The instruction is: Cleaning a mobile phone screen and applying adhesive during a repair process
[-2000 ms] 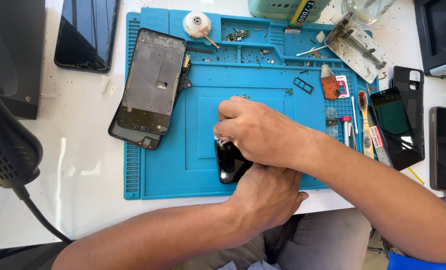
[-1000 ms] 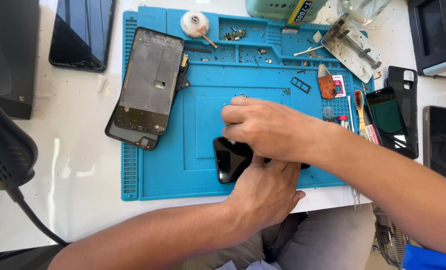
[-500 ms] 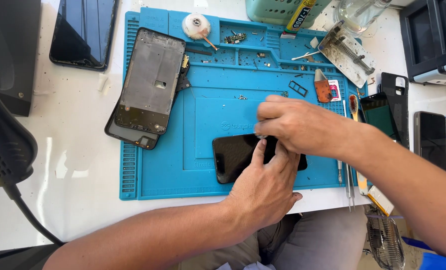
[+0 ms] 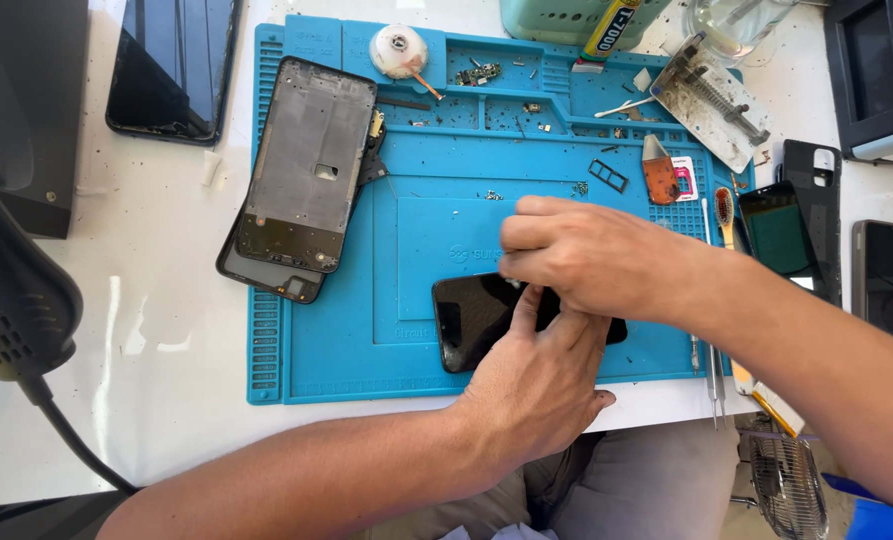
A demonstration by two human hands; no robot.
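1. Left hand (image 4: 536,375) comes in from the near edge of the table (image 4: 146,330), fingers flat on the black phone (image 4: 476,318), pinning it rather than closing around it. Index finger lies along the glass.
2. The phone lies face up on the blue repair mat (image 4: 346,340), near its front edge, right of centre.
3. Right hand (image 4: 586,255) reaches in from the right, fingers curled over the phone's far long edge. Grip looks pinched on that edge, but the fingertips are hidden, so I can't tell if anything small is held.
4. Judgement: keep the left palm low and pressure even so the phone doesn't skate on the mat; work the edge with small moves, not a twist.
5. Watch the loose screws and parts in the mat's far trays (image 4: 496,75); don't sweep them.
6. Farther left: a stripped phone frame (image 4: 306,165) over the mat's left edge. Tweezers (image 4: 711,365) by the right edge, within reach.
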